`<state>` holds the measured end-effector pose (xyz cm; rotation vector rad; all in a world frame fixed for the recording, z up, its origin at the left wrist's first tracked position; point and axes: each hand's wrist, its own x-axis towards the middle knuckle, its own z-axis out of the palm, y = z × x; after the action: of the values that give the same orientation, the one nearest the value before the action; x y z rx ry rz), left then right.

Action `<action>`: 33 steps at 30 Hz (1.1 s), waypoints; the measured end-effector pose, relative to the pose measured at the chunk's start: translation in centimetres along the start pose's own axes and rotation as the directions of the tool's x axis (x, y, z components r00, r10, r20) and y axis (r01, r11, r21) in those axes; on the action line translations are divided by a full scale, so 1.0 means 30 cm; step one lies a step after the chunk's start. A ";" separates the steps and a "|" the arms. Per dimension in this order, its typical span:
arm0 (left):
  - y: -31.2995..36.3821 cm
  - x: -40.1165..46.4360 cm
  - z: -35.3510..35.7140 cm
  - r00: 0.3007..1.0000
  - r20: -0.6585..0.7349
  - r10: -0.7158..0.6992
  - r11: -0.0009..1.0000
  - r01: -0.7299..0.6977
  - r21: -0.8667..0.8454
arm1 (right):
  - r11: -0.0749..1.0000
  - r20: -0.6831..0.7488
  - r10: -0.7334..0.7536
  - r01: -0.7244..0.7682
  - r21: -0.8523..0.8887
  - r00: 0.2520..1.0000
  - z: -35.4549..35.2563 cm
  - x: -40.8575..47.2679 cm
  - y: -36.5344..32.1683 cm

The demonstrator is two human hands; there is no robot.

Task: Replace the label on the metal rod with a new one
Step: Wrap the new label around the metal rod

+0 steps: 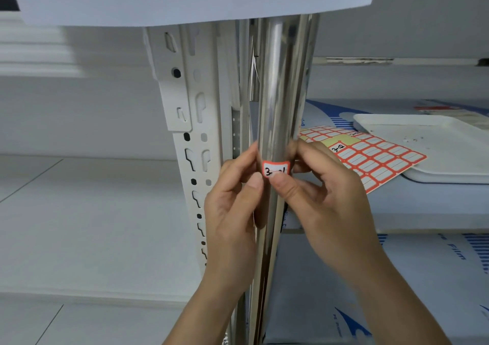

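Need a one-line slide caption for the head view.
Both hands press a red-bordered label onto the metal rod, label sheet behind.

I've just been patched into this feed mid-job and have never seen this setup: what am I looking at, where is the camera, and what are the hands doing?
There is no machine here: a person works with bare hands, and the single picture comes from a camera worn on their head, looking forward and down. In the middle stands an upright shiny metal rod, next to a white slotted shelf post. A small red-bordered label with handwriting sits on the rod. The left hand and right hand wrap round the rod from either side, both thumbs at the label's lower edge. Whether it is being pressed on or peeled off cannot be told. On the shelf to the right lie a sheet of blank labels and a white tray.
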<state>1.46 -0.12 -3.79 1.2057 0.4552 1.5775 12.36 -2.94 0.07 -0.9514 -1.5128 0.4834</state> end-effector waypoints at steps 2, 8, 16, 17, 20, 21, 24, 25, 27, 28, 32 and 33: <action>-0.003 0.000 0.012 0.999 -0.016 0.029 0.999 -0.029 0.035 | 1.000 0.049 0.013 -0.013 -0.011 0.999 -0.023 0.004 -0.001; -0.003 0.014 0.024 0.994 -0.078 0.080 0.992 -0.072 0.103 | 0.999 -0.024 0.013 -0.011 0.051 1.000 -0.017 0.010 0.000; 0.011 0.016 0.012 0.999 -0.021 -0.029 0.999 0.028 -0.037 | 0.998 0.052 0.070 -0.071 0.004 0.996 -0.040 0.008 0.008; 0.013 0.018 0.009 0.999 -0.010 -0.048 0.997 0.047 -0.059 | 0.997 0.059 0.080 -0.081 0.006 0.995 -0.042 0.006 0.010; 0.016 0.021 0.013 0.998 -0.020 -0.052 0.998 0.051 -0.031 | 0.992 0.010 0.097 -0.098 0.084 0.995 -0.019 0.004 0.001; 0.018 0.022 0.020 0.999 -0.029 -0.031 1.000 0.031 -0.002 | 0.989 -0.024 0.096 -0.093 0.113 0.995 -0.008 0.005 -0.005; 0.024 0.022 0.036 0.997 -0.068 0.022 1.000 -0.020 0.022 | 0.993 -0.090 0.060 -0.051 0.105 0.994 0.012 0.008 -0.010; 0.026 0.023 0.040 0.997 -0.067 0.023 1.000 -0.022 0.021 | 0.995 -0.094 0.045 -0.036 0.092 0.995 0.015 0.010 -0.008; 0.026 0.025 0.042 0.998 -0.057 0.011 1.000 -0.011 0.002 | 0.997 -0.108 0.025 -0.018 0.069 0.994 0.017 0.009 -0.005; 0.029 0.025 0.042 0.999 -0.054 -0.003 1.000 0.002 -0.019 | 0.998 -0.117 0.022 -0.015 0.059 0.993 0.017 0.009 -0.001; 0.021 0.027 0.023 0.999 -0.027 -0.029 1.000 0.029 -0.011 | 0.999 -0.082 0.010 -0.014 -0.049 0.997 -0.001 0.008 0.008; 0.016 0.029 0.016 0.999 -0.024 -0.035 0.999 0.035 -0.001 | 0.999 -0.076 0.027 -0.030 -0.035 0.997 -0.006 0.006 0.009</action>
<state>1.68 0.34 -2.82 1.1735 0.4886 1.5638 12.62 -2.69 -0.01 -1.0097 -1.4456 0.4377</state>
